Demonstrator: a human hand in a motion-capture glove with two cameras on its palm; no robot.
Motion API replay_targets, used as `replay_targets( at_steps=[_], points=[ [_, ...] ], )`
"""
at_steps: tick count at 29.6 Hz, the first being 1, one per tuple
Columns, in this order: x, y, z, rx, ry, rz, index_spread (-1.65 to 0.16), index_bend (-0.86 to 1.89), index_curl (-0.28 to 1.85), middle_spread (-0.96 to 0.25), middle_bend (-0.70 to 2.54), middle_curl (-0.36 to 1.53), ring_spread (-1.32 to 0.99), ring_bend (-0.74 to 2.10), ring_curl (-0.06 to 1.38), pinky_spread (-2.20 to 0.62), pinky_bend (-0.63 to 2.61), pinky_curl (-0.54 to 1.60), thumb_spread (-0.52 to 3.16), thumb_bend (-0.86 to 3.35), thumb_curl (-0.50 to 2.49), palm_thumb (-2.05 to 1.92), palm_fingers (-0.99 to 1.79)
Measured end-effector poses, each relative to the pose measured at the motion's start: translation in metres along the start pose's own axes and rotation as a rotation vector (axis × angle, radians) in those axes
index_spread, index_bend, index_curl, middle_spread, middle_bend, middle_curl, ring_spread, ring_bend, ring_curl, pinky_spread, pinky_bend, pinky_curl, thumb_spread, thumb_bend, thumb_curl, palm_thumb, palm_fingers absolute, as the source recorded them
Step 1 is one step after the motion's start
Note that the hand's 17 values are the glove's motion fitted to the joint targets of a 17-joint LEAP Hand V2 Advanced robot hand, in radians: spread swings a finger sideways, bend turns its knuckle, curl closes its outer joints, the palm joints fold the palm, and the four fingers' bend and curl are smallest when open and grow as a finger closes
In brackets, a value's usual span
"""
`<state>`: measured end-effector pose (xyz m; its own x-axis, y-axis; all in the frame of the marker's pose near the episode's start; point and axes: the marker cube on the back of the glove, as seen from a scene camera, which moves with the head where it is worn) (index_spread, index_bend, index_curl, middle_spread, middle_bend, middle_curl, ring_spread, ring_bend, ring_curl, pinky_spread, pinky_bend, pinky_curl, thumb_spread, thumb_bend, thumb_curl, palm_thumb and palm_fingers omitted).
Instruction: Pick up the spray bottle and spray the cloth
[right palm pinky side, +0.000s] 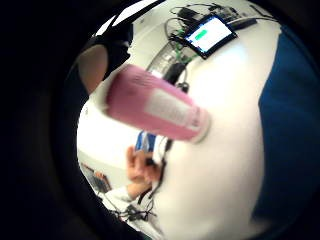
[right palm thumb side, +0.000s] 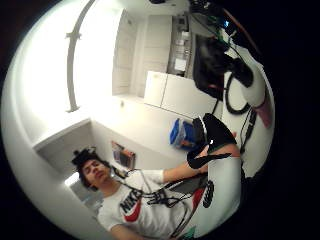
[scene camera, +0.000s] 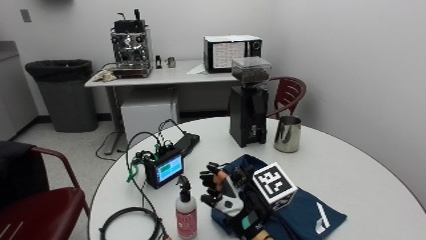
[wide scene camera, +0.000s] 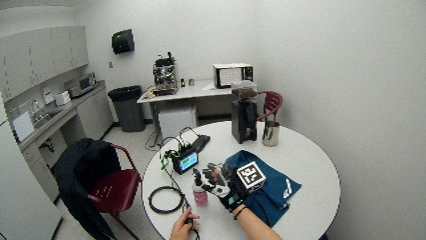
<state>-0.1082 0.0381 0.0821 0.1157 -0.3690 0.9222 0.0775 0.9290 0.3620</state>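
A pink spray bottle (scene camera: 186, 216) with a black trigger head stands upright on the round white table (scene camera: 359, 170), near its front edge. My gloved right hand (scene camera: 221, 192) hovers just right of the bottle, fingers spread and reaching toward the trigger without closing round it. A dark blue cloth (scene camera: 303, 212) lies flat on the table under and to the right of the hand. In the little finger side palm view the bottle (right palm pinky side: 155, 107) is close to the palm, with the cloth (right palm pinky side: 290, 125) beside it. The bare left hand (wide scene camera: 185, 227) rests at the table's front edge by a cable.
A small lit screen unit (scene camera: 164, 170) with cables sits behind the bottle. A coiled black cable (scene camera: 130, 225) lies to its left. A black coffee grinder (scene camera: 249, 100) and a metal pitcher (scene camera: 287, 134) stand at the far side. A red chair (scene camera: 40, 200) is at the left.
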Motion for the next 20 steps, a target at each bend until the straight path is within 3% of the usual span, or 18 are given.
replay_targets(
  at_steps=[5,9,14,20],
  points=[
    [-0.024,0.028,-0.042,0.027,0.213,-0.041,-0.32,0.11,0.18,-0.10,0.30,0.45,-0.08,0.41,0.39,0.12,0.27,0.36,0.93,-0.03,0.57,0.96,0.57],
    [-0.001,0.073,-0.076,0.026,0.462,-0.029,-0.33,0.12,0.19,-0.10,0.31,0.44,-0.07,0.39,0.38,0.14,0.26,0.36,0.95,-0.03,0.55,0.94,0.59],
    [0.026,0.121,-0.103,0.057,0.570,-0.023,-0.34,0.10,0.19,-0.09,0.31,0.44,-0.07,0.39,0.38,0.15,0.26,0.36,0.97,-0.04,0.52,0.90,0.59],
    [0.040,0.193,-0.139,0.176,0.674,0.239,-0.35,0.11,0.19,-0.09,0.33,0.43,-0.05,0.37,0.37,0.16,0.27,0.36,0.98,-0.03,0.49,0.87,0.60]
  ],
)
